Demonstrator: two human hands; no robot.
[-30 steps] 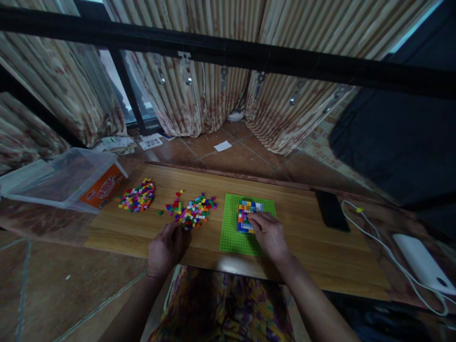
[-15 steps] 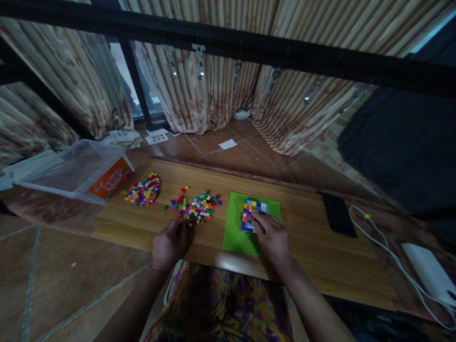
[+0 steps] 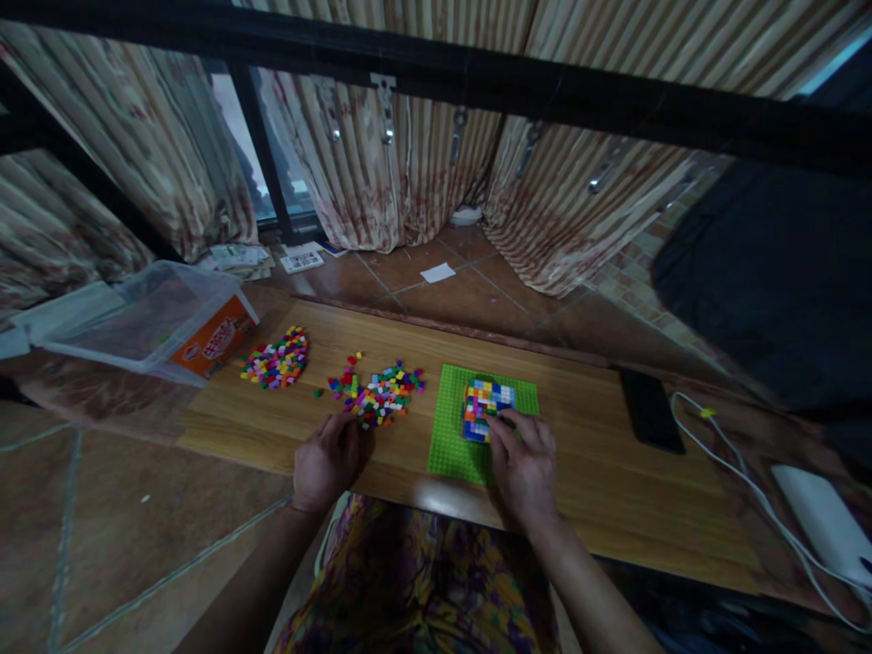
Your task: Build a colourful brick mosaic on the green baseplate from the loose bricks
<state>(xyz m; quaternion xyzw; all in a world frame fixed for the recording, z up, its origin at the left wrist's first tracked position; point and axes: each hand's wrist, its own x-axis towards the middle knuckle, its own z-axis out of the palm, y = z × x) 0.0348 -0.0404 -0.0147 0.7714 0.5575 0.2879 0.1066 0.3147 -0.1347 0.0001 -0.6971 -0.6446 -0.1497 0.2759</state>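
Your right hand (image 3: 526, 463) lay on the green baseplate (image 3: 453, 436) at lower centre, fingers pressed together, their tips touching the multicoloured brick patch (image 3: 485, 407) built on it. Your left hand (image 3: 327, 459) rested on the wooden table (image 3: 613, 490), fingers loosely curled, just below the nearer loose brick pile (image 3: 381, 398); whether it pinched a brick, I could not tell. A second pile (image 3: 276, 358) sat further left. The clear plastic bin (image 3: 146, 318) at the left edge lay tipped on its side; its contents were unclear.
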